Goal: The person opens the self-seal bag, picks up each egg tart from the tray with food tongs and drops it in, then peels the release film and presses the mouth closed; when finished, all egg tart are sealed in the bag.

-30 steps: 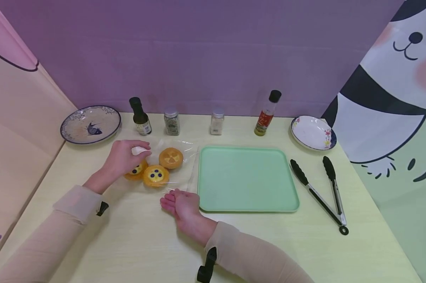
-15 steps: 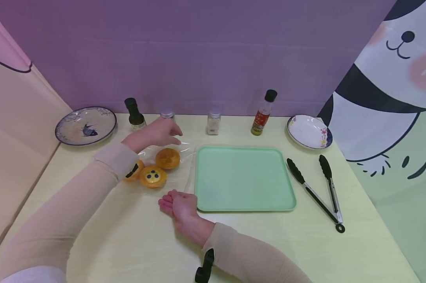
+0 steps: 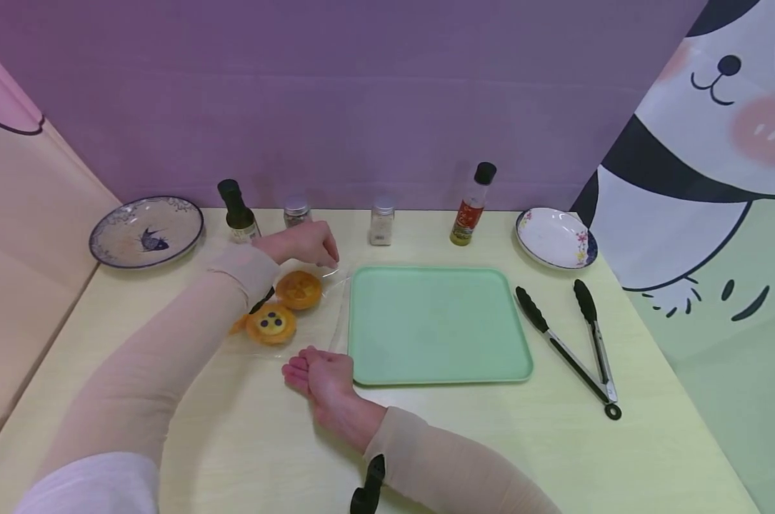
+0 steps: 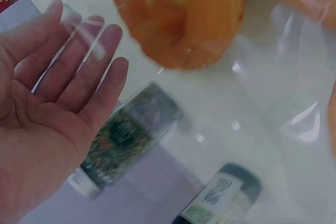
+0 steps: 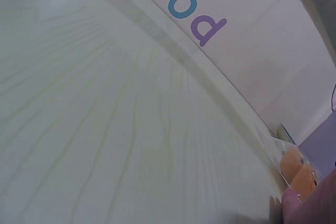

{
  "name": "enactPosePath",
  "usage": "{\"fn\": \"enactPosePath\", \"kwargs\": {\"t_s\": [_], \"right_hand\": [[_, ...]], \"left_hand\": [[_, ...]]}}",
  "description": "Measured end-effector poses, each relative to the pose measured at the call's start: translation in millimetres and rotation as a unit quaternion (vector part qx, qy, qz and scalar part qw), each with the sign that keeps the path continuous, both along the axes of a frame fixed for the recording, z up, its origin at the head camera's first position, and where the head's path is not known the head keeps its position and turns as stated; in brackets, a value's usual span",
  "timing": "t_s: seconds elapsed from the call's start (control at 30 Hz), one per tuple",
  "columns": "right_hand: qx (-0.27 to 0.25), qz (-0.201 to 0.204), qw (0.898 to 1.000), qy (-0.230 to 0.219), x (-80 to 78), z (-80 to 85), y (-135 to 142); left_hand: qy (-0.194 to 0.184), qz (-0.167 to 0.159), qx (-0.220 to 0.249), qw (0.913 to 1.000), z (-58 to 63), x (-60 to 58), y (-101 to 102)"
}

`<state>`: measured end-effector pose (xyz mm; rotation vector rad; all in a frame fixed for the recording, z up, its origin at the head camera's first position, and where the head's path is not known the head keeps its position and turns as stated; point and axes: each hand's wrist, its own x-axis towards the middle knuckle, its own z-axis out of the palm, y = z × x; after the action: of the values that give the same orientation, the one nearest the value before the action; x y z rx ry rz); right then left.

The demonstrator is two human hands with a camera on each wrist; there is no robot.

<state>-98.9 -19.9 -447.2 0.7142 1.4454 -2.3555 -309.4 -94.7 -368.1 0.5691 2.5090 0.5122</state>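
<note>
Three round golden pastries lie in a clear plastic bag point(image 3: 319, 330) left of the green tray point(image 3: 441, 325). One pastry point(image 3: 299, 290) has a plain top, another point(image 3: 271, 325) carries dark dots, and the third is mostly hidden by my left sleeve. My left hand point(image 3: 306, 244) reaches over the bag's far edge, fingertips right at the film. In the left wrist view that hand point(image 4: 58, 93) has nearly straight fingers, with a streak of clear film across their tips. My right hand point(image 3: 326, 375) rests palm up by the bag's near edge and the tray's corner, fingers relaxed.
Along the back stand a dark bottle point(image 3: 236, 207), a herb jar point(image 3: 296, 211), a white-filled jar point(image 3: 381, 223) and a red-labelled bottle point(image 3: 471, 207). Plates sit at the back left point(image 3: 146, 232) and back right point(image 3: 554, 239). Tongs point(image 3: 570, 350) lie spread right of the tray.
My left hand has moved right and away from me, from the bag's left side to its far right corner, fingertips now lower. My right hand has stayed by the near edge.
</note>
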Motion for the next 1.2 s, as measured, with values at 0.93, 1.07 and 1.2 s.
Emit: {"fn": "enactPosePath", "kwargs": {"t_s": [0.93,1.07,1.2], "right_hand": [[0.32,0.248,0.886,0.226,-46.2,32.9,63],[0.36,0.275,0.852,0.263,-57.4,39.4,78],[0.397,0.284,0.812,0.32,-66.2,46.1,91]], "left_hand": [[0.031,0.166,0.232,0.958,1.6,28.4,-92],[0.029,0.196,0.281,0.939,-2.2,37.6,-105],[0.038,0.226,0.323,0.9183,0.5,51.4,-115]]}}
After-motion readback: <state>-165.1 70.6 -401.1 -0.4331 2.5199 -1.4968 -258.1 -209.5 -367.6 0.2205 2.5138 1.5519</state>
